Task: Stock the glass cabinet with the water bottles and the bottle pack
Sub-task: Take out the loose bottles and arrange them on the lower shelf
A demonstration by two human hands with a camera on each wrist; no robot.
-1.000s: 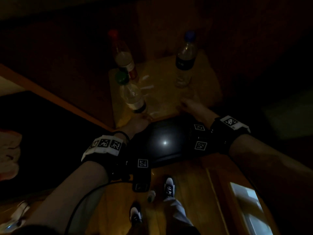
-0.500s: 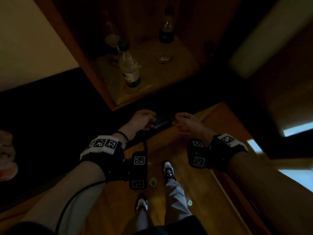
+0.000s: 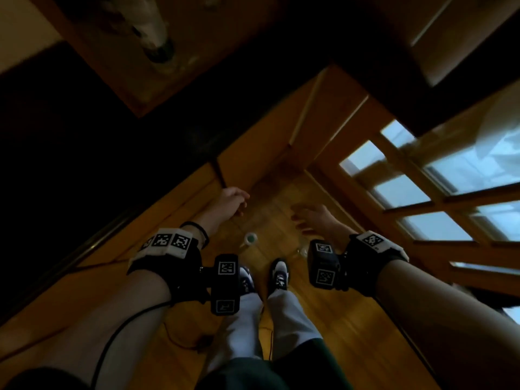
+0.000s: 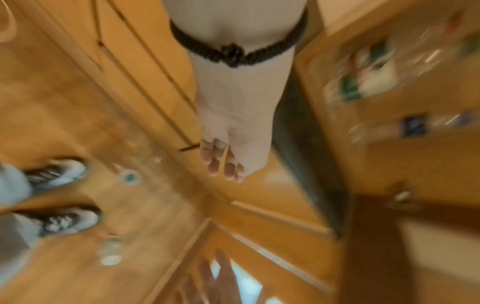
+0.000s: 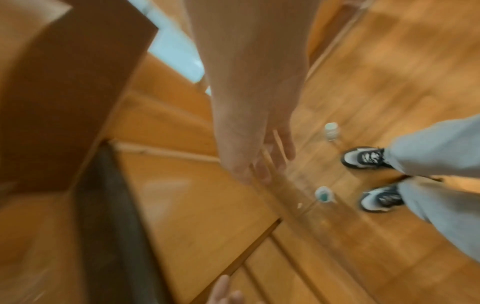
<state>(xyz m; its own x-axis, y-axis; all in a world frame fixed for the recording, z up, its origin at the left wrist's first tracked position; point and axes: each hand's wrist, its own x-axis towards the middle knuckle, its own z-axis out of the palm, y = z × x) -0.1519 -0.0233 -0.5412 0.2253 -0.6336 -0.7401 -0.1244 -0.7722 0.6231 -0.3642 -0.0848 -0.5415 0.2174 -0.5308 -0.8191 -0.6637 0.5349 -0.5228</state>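
Both hands hang empty over the wooden floor. My left hand (image 3: 236,201) (image 4: 226,160) has loosely curled fingers and holds nothing. My right hand (image 3: 312,218) (image 5: 262,160) is spread and relaxed. Below them two bottles stand on the floor in front of my shoes: a green-capped bottle (image 3: 250,239) (image 4: 129,178) (image 5: 324,195) and a clear white-capped bottle (image 3: 302,249) (image 4: 111,251) (image 5: 331,131). Up on the cabinet shelf (image 3: 180,68) stands a blurred bottle (image 3: 152,32); the left wrist view shows two blurred bottles (image 4: 363,82) (image 4: 413,126) there.
The cabinet's glass-paned door (image 3: 422,192) stands swung out on the right, close to my right forearm. Lower wooden cabinet fronts (image 3: 267,153) lie just ahead of the hands. My shoes (image 3: 278,274) are right behind the floor bottles. A dark area fills the left.
Both hands have dropped from the shelf edge down toward the floor. The view has swung down and right, so the shelf bottles slid to the top edge.
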